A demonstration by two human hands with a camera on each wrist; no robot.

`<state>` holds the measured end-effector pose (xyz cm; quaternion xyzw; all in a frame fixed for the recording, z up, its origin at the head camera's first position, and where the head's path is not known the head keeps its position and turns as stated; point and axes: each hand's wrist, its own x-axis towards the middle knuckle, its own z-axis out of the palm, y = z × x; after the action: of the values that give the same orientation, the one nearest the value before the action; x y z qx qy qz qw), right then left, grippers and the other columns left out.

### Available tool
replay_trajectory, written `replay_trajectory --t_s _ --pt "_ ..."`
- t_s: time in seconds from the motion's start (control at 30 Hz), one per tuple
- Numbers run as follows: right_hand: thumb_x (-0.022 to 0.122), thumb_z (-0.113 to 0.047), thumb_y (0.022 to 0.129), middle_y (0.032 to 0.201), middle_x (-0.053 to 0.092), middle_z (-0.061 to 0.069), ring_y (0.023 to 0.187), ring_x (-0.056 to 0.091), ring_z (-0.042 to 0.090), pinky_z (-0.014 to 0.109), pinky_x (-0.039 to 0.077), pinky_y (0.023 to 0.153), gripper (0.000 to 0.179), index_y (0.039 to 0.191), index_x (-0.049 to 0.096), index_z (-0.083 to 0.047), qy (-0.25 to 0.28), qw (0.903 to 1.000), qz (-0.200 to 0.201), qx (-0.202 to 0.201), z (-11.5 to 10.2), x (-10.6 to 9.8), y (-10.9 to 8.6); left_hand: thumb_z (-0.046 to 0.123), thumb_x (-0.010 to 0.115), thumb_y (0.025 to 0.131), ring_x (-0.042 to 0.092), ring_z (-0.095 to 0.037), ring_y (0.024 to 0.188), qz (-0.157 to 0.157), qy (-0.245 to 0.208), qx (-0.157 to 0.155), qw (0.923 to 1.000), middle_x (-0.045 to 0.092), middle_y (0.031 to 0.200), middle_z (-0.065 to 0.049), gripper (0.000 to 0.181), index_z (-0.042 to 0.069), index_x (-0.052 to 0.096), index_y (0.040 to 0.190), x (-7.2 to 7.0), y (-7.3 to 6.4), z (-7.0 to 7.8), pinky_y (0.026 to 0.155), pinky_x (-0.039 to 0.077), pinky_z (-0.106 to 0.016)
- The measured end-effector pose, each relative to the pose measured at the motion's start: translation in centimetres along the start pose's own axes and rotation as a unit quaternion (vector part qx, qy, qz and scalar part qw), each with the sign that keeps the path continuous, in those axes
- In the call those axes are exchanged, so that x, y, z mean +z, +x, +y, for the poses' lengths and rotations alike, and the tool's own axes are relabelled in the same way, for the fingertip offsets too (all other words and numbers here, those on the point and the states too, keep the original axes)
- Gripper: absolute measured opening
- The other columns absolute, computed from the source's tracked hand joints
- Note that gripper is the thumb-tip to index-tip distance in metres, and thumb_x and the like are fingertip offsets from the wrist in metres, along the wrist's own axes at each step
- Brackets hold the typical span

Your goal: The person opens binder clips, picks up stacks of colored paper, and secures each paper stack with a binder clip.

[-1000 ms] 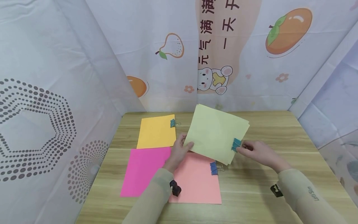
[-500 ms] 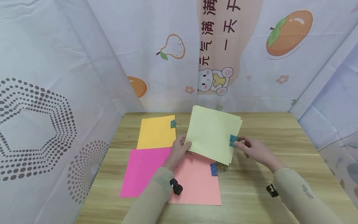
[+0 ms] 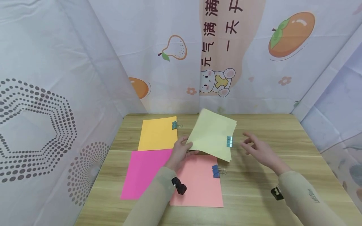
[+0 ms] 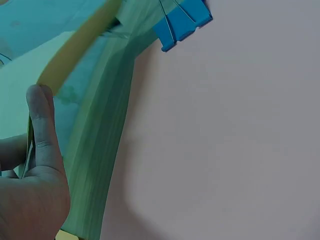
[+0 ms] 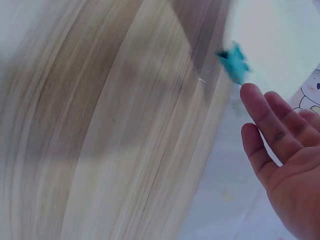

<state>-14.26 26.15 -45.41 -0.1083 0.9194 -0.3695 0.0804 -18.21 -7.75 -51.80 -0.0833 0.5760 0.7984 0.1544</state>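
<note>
Pale yellow sheets of paper (image 3: 213,133) hang tilted above the table, a teal binder clip (image 3: 229,141) on their right edge. My left hand (image 3: 181,152) pinches their lower left corner between thumb and fingers; the left wrist view shows the sheets edge-on in that grip. To the right of the clip, apart from it, my right hand (image 3: 260,152) hangs with relaxed fingers and holds nothing. The right wrist view shows the clip (image 5: 234,64) just beyond its fingertips. Below the sheets lies salmon pink paper (image 3: 198,188) with a blue binder clip (image 3: 216,171) on its right edge.
Orange-yellow paper (image 3: 158,133) with a teal binder clip (image 3: 174,125) lies at the table's back left. Bright pink paper (image 3: 144,171) lies in front of it. A printed curtain (image 3: 169,62) hangs behind the wooden table (image 3: 271,125).
My right hand has let go of the teal binder clip, which stays on the pale yellow sheets. The sheets' clipped side has moved left and sunk slightly; my left hand keeps its hold.
</note>
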Motion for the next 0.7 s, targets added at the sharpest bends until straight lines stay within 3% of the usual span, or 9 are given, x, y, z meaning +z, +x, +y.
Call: replay_trajectory --t_s 0.27,0.37,0.53,0.7 --pt "0.056 -0.027 0.107 0.126 0.064 0.023 0.087 0.072 0.023 0.041 0.055 0.073 0.055 0.152 0.04 0.001 -0.019 0.9995 -0.006 -0.026 0.6 0.1 -0.5 0.008 0.053 0.106 0.074 -0.03 0.098 0.002 -0.069 -0.017 0.9975 0.06 0.131 -0.02 0.03 0.001 0.049 0.135 0.1 0.5 -0.5 0.09 0.059 -0.04" --pt "0.056 -0.025 0.107 0.126 0.064 0.022 0.087 0.071 0.022 0.041 0.055 0.073 0.054 0.152 0.041 0.001 -0.02 0.9994 -0.008 -0.028 0.6 0.0 -0.6 0.013 0.054 0.107 0.073 -0.032 0.097 -0.003 -0.075 -0.021 0.997 0.059 0.129 -0.019 0.03 0.002 0.046 0.134 0.1 0.6 -0.5 0.092 0.058 -0.042" --pt "0.056 -0.024 0.107 0.125 0.065 0.022 0.087 0.071 0.022 0.041 0.055 0.074 0.052 0.151 0.041 0.0 -0.022 0.9994 -0.011 -0.024 0.7 -0.1 -0.8 0.02 0.054 0.108 0.073 -0.037 0.101 -0.013 -0.041 -0.036 0.9984 0.054 0.137 -0.023 0.043 0.003 0.038 0.144 0.0 0.8 -0.5 0.091 0.059 -0.043" --pt "0.056 -0.025 0.107 0.125 0.066 0.022 0.088 0.072 0.022 0.04 0.055 0.075 0.052 0.151 0.042 0.0 -0.02 0.9995 -0.014 -0.019 1.2 -0.1 -1.0 0.02 0.051 0.109 0.073 -0.037 0.105 -0.009 0.025 -0.035 0.999 0.055 0.138 -0.024 0.046 0.001 0.039 0.148 -0.1 0.5 -0.2 0.091 0.058 -0.044"
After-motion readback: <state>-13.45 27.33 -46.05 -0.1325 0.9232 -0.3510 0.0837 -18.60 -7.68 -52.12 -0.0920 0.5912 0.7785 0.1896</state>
